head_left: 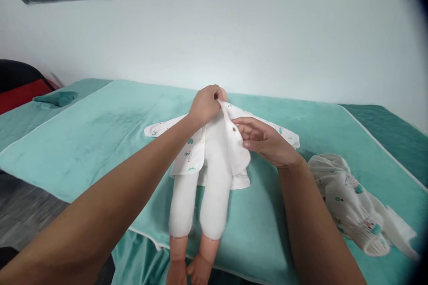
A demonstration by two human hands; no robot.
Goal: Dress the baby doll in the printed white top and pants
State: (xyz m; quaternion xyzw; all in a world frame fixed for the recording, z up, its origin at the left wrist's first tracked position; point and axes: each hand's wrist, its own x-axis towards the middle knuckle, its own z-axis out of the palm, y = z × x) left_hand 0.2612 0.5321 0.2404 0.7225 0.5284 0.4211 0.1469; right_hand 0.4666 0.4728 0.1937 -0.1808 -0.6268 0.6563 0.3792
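Note:
A doll lies on its back, its white cloth legs (216,205) and bare feet pointing toward me. It wears a white baby jacket (189,158) with small green prints, sleeves spread to both sides. The jacket front is parted, and its right-hand flap stands lifted, showing a dark snap. My left hand (209,104) is closed on the upper edge of this flap near the neck. My right hand (264,140) has its thumb and curled fingers at the flap's outer edge, lower down. My left hand and forearm hide most of the doll's head and part of the jacket.
Crumpled white printed baby clothing (354,205) with a ribbed cuff lies at the right. A light green blanket (100,129) covers the surface, against a white wall (214,44). A black and red object (23,91) stands at the far left.

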